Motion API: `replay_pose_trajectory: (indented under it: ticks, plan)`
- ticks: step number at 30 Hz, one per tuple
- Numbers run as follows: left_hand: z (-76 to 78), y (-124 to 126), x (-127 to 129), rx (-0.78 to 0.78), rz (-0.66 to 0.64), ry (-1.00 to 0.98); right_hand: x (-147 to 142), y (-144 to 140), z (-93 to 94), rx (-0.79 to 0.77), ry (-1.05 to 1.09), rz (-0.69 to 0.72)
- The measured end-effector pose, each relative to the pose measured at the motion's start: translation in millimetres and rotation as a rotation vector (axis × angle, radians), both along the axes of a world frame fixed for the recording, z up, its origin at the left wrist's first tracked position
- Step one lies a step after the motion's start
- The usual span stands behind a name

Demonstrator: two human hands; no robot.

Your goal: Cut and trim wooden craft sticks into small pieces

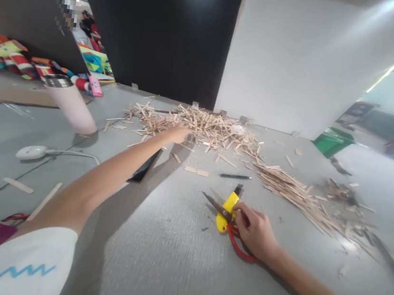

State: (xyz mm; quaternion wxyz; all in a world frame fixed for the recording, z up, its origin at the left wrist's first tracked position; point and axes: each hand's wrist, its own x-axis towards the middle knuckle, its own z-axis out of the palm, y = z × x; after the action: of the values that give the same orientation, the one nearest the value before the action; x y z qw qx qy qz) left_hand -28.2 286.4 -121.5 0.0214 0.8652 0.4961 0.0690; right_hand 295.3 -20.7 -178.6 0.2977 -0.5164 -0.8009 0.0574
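My left hand (180, 133) reaches to the near edge of a heap of small wooden sticks (217, 128); its fingers are blurred against the sticks, so their grip is unclear. My right hand (256, 231) rests on the table, fingers curled and closed; whatever they may hold is hidden. It lies against red-handled scissors (238, 250), whose dark blades point up and left. Under the blades is a yellow utility knife (229, 204), close to the right fingertips. A dark pen (235, 176) and a single stick (196, 171) lie beyond.
Longer sticks (295, 193) lie bundled at the right. A phone (144, 167) is partly behind my left forearm. Further left are a pink tumbler (74, 106) and a white corded device (31, 152). Black and white panels (273, 56) stand along the table's back.
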Motion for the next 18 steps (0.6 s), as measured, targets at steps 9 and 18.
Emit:
replay_pose_trajectory:
  ticks: [9, 18]
  plan:
    - [-29.4, -66.1, 84.7, -0.025, -0.335, -0.033, -1.5, -1.0, 3.0, -0.018, -0.003, -0.012]
    - [-36.2, -86.3, 104.0, 0.063, -0.27, -0.055, -1.9, -0.1, 1.9, -0.011, -0.005, -0.012]
